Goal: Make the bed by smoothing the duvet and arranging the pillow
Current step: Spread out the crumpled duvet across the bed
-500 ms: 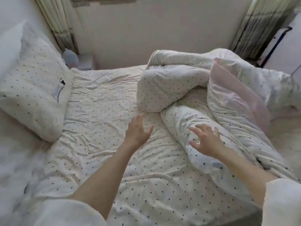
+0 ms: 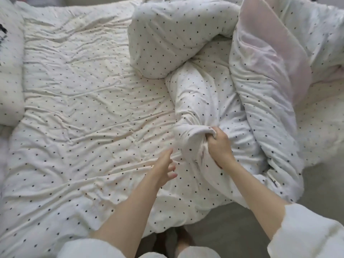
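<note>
— Two hands are out, but only one is working. Why is the right hand (image 2: 219,144) balled up like that?

— Its fingers are curled tight round a bunched fold of the duvet (image 2: 204,101). A fistful of cloth gives a firm hold, which I judge it needs to drag the bulk across.

— And the left hand (image 2: 163,168)?

— Fingers spread and relaxed, gripping nothing, just beside that same fold, above the sheet (image 2: 83,108). It looks poised to take a second hold so the pull comes evenly.

— Where does the duvet lie?

— Heaped on the right half of the bed, twisted into rolls, with a pink underside (image 2: 270,58) turned up. The left half shows only the creased, dotted sheet.

— So smoothing hasn't begun?

— Not by the look of it; the duvet must be untwisted and spread first.

— The pillow (image 2: 9,81)?

— At the left edge, partly out of view, resting at the sheet's end. It seems untouched, likely waiting until the duvet is flat.
</note>
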Demonstrator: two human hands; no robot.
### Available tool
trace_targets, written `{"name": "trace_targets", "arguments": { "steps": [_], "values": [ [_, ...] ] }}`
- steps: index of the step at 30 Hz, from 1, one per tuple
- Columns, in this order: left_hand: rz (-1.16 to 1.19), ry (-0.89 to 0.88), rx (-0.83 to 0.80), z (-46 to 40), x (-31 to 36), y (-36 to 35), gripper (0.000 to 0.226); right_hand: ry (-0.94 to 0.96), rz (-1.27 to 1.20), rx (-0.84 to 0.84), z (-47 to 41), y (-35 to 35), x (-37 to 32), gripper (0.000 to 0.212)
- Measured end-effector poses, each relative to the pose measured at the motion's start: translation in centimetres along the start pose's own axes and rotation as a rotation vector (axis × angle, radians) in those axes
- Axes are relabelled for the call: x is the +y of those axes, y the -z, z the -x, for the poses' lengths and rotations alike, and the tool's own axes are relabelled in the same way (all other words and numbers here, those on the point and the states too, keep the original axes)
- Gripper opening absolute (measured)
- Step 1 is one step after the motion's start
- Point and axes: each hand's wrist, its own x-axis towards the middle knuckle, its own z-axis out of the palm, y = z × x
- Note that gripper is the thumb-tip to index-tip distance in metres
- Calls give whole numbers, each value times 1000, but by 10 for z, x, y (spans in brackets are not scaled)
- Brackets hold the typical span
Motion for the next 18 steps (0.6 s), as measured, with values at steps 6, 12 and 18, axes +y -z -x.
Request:
{"name": "trace_targets", "arguments": {
  "steps": [6,12,18],
  "values": [
    [214,102,-117,9,22,-2,85,-138,-527,69,-17,32,-64,35],
    [522,153,-126,-13,37,12,59,-126,-400,-5,-10,33,-46,31],
    [282,-174,280,-15,43,69,61,48,192,-125,12,12,-32,51]
  ]
}}
